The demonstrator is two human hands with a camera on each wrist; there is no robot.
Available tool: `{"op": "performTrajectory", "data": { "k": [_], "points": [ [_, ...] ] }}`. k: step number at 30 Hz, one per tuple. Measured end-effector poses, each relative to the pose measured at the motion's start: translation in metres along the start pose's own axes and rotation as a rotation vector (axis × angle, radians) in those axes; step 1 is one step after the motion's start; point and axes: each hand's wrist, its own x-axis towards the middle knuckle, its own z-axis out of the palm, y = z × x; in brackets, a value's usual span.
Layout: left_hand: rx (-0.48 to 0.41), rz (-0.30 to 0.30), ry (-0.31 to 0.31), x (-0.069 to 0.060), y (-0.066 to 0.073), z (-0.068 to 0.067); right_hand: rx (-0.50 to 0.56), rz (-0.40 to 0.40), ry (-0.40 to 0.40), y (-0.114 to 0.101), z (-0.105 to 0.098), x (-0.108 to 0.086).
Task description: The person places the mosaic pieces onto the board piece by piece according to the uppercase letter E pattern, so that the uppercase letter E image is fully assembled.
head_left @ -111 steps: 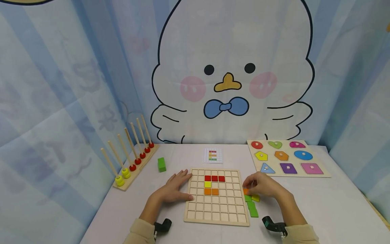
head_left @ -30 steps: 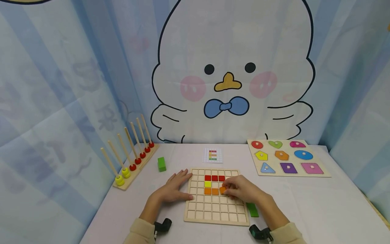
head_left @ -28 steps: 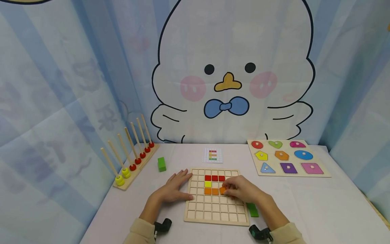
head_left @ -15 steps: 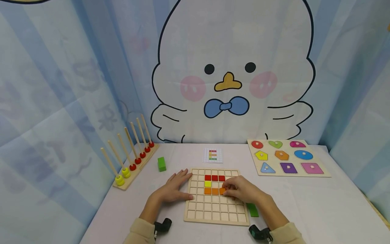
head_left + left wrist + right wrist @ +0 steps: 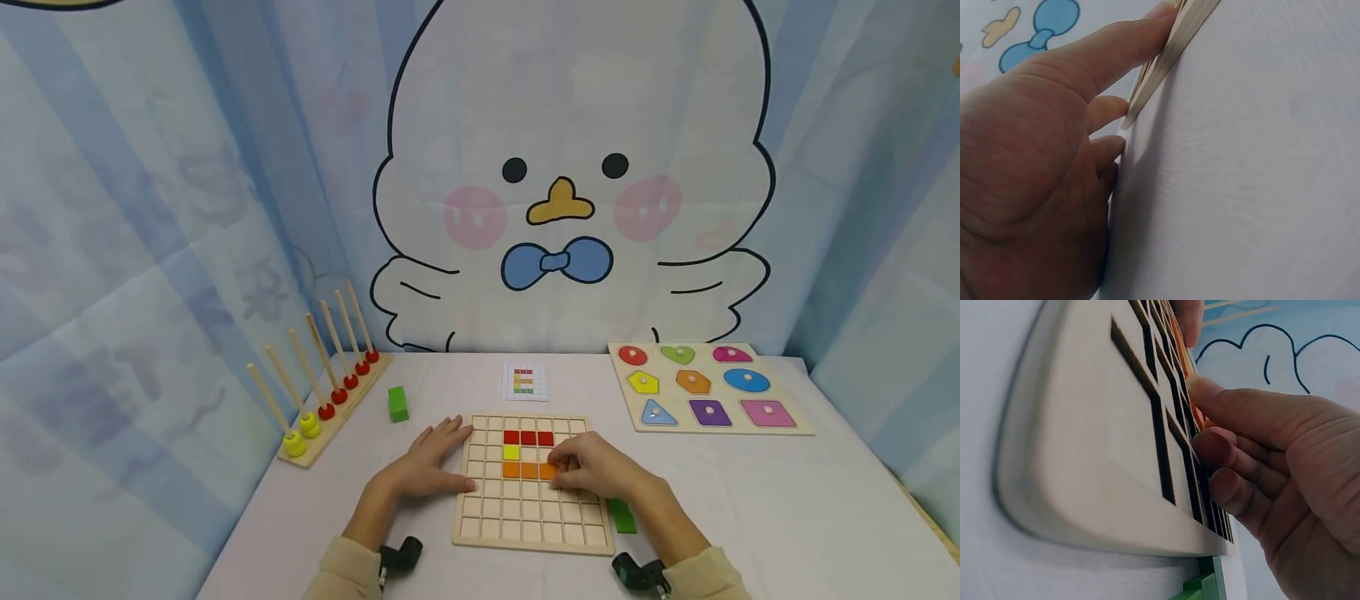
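A wooden grid board (image 5: pixel 534 530) lies on the table with red tiles (image 5: pixel 528 438), a yellow tile (image 5: pixel 512 452) and a row of orange tiles (image 5: pixel 521 471) in its cells. My left hand (image 5: pixel 427 467) rests at the board's left edge, fingers spread; in the left wrist view its thumb (image 5: pixel 1122 50) touches the wooden rim. Over the board's right half, my right hand (image 5: pixel 596 467) has its thumb and fingers curled at the rightmost orange tile (image 5: pixel 547 472), which lies level in its cell. Its far side is hidden by the fingers. Green tiles (image 5: pixel 622 517) lie beside the board, partly under my right wrist.
A pattern card (image 5: pixel 524 382) lies behind the board. At the left stand a bead-peg rack (image 5: pixel 341 412) and a green block (image 5: pixel 398 404). A shape puzzle board (image 5: pixel 712 392) lies back right. Patterned curtains (image 5: pixel 570 317) hang around the table.
My right hand carried an orange tile from the pile beside the board to the orange row. The tile went from tilted to level in its cell. My left hand stayed put.
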Motion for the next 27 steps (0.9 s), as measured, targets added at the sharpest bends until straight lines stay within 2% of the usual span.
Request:
{"op": "performTrajectory", "data": {
  "k": [9,21,27],
  "points": [
    [0.0,0.002,0.006,-0.001,0.0,0.001,0.046,0.12,0.115,-0.004,-0.016,-0.009],
    [0.013,-0.002,0.01,0.0,-0.001,0.001,0.016,0.142,0.212,-0.001,-0.033,-0.019],
    [0.01,0.003,0.008,0.001,-0.002,0.001,0.017,0.164,0.229,0.001,-0.04,-0.025]
  ]
}}
